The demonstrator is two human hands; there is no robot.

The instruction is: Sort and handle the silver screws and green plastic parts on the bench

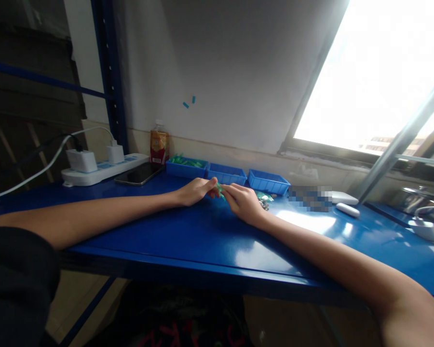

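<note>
Both hands meet over the middle of the blue table. A small green translucent piece (219, 188) shows between them, mostly covered by fingers, so its exact kind is unclear. My left hand (197, 192) pinches it between thumb and fingers. My right hand (244, 201) is closed at its other side, fingertips pressed against it. Just behind the hands stand three blue bins: the left bin (186, 169) holds several green pieces, while the middle bin (227, 173) and right bin (268, 181) show no contents above their rims. Small metal parts (264, 205) lie beside my right hand, next to a clear greenish bag (264, 196).
At the back left are a power strip (104, 171) with plugs and cables, a phone (140, 173) and a drink bottle (159, 143). White objects, one a small case (347, 210), lie at the right. A metal bar (405, 137) slants before the window.
</note>
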